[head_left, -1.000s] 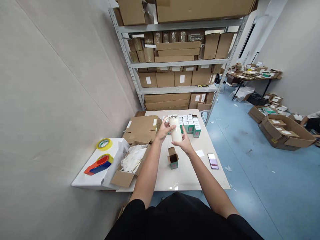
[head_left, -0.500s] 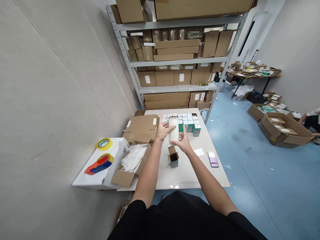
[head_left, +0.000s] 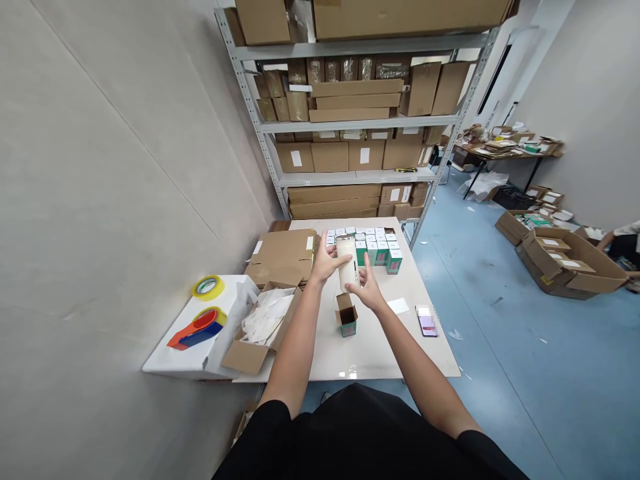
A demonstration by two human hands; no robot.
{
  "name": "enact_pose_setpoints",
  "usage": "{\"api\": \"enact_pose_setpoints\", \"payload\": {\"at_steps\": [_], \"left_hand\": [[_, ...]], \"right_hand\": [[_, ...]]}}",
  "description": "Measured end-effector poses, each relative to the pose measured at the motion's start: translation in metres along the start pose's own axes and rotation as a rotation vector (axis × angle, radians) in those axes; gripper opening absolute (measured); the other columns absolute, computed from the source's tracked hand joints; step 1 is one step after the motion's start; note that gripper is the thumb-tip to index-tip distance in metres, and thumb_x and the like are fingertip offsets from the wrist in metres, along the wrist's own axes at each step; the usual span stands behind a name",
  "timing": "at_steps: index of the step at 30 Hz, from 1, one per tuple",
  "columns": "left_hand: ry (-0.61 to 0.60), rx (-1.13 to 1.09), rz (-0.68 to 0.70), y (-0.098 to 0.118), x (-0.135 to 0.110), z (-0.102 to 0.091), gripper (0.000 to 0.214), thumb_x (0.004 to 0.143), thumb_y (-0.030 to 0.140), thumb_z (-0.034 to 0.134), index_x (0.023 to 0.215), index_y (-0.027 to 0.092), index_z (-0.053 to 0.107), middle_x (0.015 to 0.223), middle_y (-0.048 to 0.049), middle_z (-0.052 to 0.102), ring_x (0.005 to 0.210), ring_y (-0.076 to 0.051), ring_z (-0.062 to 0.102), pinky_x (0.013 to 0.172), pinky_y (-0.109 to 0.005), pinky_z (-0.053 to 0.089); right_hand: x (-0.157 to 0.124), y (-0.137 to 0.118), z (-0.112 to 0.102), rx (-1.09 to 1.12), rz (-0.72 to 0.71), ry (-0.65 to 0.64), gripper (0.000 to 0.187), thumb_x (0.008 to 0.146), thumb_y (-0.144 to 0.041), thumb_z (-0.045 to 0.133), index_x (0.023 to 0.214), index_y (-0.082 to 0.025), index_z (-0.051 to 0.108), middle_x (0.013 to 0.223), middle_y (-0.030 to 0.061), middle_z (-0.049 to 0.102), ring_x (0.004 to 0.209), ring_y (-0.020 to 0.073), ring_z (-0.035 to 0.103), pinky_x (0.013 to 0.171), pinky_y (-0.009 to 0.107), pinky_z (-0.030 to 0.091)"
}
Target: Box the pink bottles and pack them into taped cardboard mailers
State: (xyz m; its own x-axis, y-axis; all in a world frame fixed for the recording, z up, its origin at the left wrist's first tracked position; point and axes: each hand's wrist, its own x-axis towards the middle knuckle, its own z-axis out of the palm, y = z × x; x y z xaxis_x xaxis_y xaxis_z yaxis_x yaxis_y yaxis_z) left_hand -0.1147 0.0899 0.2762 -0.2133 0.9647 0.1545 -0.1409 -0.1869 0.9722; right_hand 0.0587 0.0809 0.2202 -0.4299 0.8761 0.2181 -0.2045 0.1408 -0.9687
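Note:
Both my hands hold a white cylindrical jar [head_left: 346, 262] upright above the white table [head_left: 380, 350]. My left hand [head_left: 325, 261] grips its left side with the fingers partly spread. My right hand [head_left: 367, 287] supports its lower right side. Just below the jar, a small green-and-brown box [head_left: 347, 315] stands on the table with its top flaps open. Behind the jar, several small white-and-green boxes [head_left: 377, 247] stand in rows.
An open cardboard box with white wrapping [head_left: 260, 323] and flat cardboard [head_left: 285, 253] lie to the left. Tape rolls [head_left: 208, 287] and a tape dispenser [head_left: 196, 329] sit at far left. A phone [head_left: 427, 322] lies at right. Metal shelves [head_left: 350, 120] of cartons stand behind. A person [head_left: 623, 243] crouches at far right.
The jar has come down slightly toward the open small box, and my hands have shifted round it. Nothing else on the table has moved.

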Motion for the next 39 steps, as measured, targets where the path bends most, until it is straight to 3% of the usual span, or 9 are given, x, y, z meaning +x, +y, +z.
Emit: {"api": "enact_pose_setpoints", "payload": {"at_steps": [5,8,11,16,21,26,31,36,39], "left_hand": [[0.051,0.053,0.006,-0.003,0.001,-0.002,0.136,0.065,0.038,0.098,0.170,0.032,0.010,0.134,-0.0128,0.067,0.116,-0.027,0.070,0.103,-0.042,0.055],[0.027,0.044,-0.013,-0.004,0.000,-0.004,0.138,0.065,0.037,0.099,0.170,0.029,0.010,0.127,-0.0132,0.070,0.114,-0.028,0.070,0.101,-0.043,0.056],[0.008,0.002,-0.013,-0.006,0.001,-0.007,0.137,0.065,0.037,0.099,0.170,0.031,0.010,0.133,-0.0137,0.068,0.117,-0.028,0.069,0.103,-0.043,0.055],[0.036,0.060,-0.011,-0.011,0.003,-0.009,0.137,0.064,0.036,0.100,0.170,0.034,0.012,0.131,-0.0125,0.067,0.110,-0.025,0.071,0.098,-0.041,0.057],[0.003,0.015,-0.024,-0.014,0.004,-0.009,0.136,0.067,0.034,0.098,0.170,0.032,0.009,0.121,-0.0102,0.071,0.102,-0.023,0.073,0.097,-0.040,0.057],[0.012,0.053,-0.031,-0.011,0.003,-0.008,0.138,0.063,0.033,0.099,0.170,0.032,0.012,0.126,-0.0107,0.070,0.108,-0.025,0.072,0.098,-0.040,0.057],[-0.031,0.004,-0.040,-0.009,0.003,-0.009,0.138,0.067,0.036,0.098,0.170,0.029,0.008,0.121,-0.0123,0.073,0.108,-0.026,0.073,0.098,-0.042,0.057],[-0.009,0.019,-0.003,-0.014,0.004,-0.007,0.139,0.064,0.037,0.099,0.170,0.034,0.009,0.130,-0.0120,0.069,0.117,-0.027,0.070,0.101,-0.041,0.056],[0.006,0.001,-0.007,-0.016,0.004,-0.005,0.142,0.062,0.037,0.100,0.170,0.032,0.008,0.119,-0.0101,0.072,0.110,-0.027,0.072,0.099,-0.042,0.057]], "right_hand": [[0.002,0.005,-0.001,-0.164,0.003,0.073,0.139,0.066,-0.037,0.092,0.170,-0.036,0.001,0.120,0.0055,0.067,0.103,0.0256,0.068,0.102,0.049,0.054],[0.002,0.005,-0.002,-0.109,0.024,-0.035,0.138,0.069,-0.040,0.091,0.170,-0.037,-0.003,0.129,0.0076,0.065,0.109,0.0262,0.068,0.101,0.048,0.055],[0.001,0.005,-0.003,-0.031,0.024,-0.096,0.130,0.076,-0.042,0.085,0.170,-0.038,-0.005,0.131,0.0073,0.064,0.110,0.0257,0.069,0.100,0.046,0.057],[0.004,0.008,-0.005,-0.086,0.015,0.002,0.143,0.065,-0.041,0.094,0.170,-0.038,-0.002,0.131,0.0082,0.062,0.109,0.0267,0.068,0.097,0.045,0.058],[0.007,0.015,-0.006,0.000,0.027,-0.087,0.127,0.077,-0.044,0.084,0.170,-0.039,-0.002,0.133,0.0077,0.064,0.107,0.0249,0.070,0.096,0.045,0.059],[0.007,0.018,-0.006,-0.130,0.002,0.033,0.138,0.068,-0.043,0.092,0.170,-0.037,0.000,0.129,0.0087,0.065,0.104,0.0259,0.069,0.096,0.047,0.059],[0.006,0.016,-0.007,-0.036,0.017,-0.063,0.126,0.075,-0.044,0.085,0.170,-0.038,0.003,0.129,0.0068,0.066,0.104,0.0237,0.070,0.097,0.045,0.058],[0.006,0.017,-0.006,-0.106,0.016,0.073,0.137,0.066,-0.043,0.093,0.171,-0.036,0.005,0.122,0.0067,0.068,0.096,0.0234,0.069,0.089,0.043,0.060],[0.005,0.016,-0.005,-0.116,0.008,0.024,0.132,0.070,-0.045,0.090,0.171,-0.036,0.005,0.124,0.0073,0.067,0.106,0.0252,0.068,0.093,0.044,0.060]]}}
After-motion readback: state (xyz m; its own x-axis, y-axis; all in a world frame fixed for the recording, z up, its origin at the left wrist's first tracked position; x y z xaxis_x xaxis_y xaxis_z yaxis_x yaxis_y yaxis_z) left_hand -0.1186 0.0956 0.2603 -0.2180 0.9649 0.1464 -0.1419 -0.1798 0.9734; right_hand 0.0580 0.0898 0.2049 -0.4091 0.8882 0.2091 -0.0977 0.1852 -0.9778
